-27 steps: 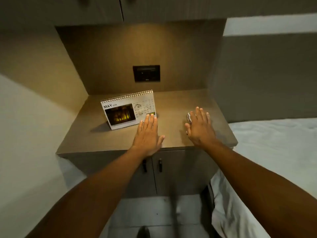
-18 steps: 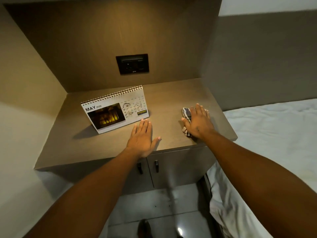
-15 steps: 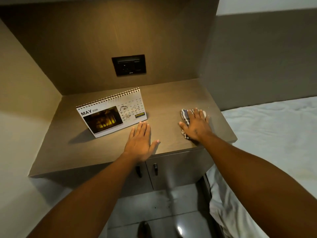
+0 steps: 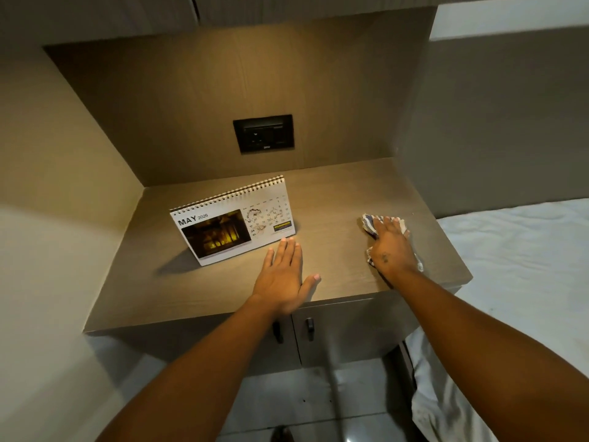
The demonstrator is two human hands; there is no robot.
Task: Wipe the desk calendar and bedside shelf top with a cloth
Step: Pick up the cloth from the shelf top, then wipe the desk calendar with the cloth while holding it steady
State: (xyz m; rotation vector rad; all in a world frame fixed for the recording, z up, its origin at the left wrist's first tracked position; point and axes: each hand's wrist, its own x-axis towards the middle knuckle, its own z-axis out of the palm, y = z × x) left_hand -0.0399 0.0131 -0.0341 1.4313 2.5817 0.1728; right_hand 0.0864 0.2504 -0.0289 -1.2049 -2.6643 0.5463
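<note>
Cloth [image 4: 368,222] under right hand [image 4: 390,250] on shelf top [image 4: 334,199]; left hand [image 4: 282,275] beside calendar [image 4: 232,218].

One calendar [image 4: 232,223], apparently one cloth [image 4: 369,223], two hands [image 4: 282,275] [image 4: 390,250]

A niche of brown wood-grain panels [image 4: 223,90] is lit from above by warm yellow light. A black socket plate [image 4: 263,133] sits in the middle of its back panel. Above the niche are cupboard doors [image 4: 127,14]. Below, two grey cabinet doors [image 4: 347,336] have small dark handles [image 4: 309,328]. The floor [image 4: 287,400] is of pale glossy tiles. At the right stands a bed [image 4: 526,266] with a white sheet, a grey wall panel [image 4: 510,122] behind it and a white wall [image 4: 510,17] above.
</note>
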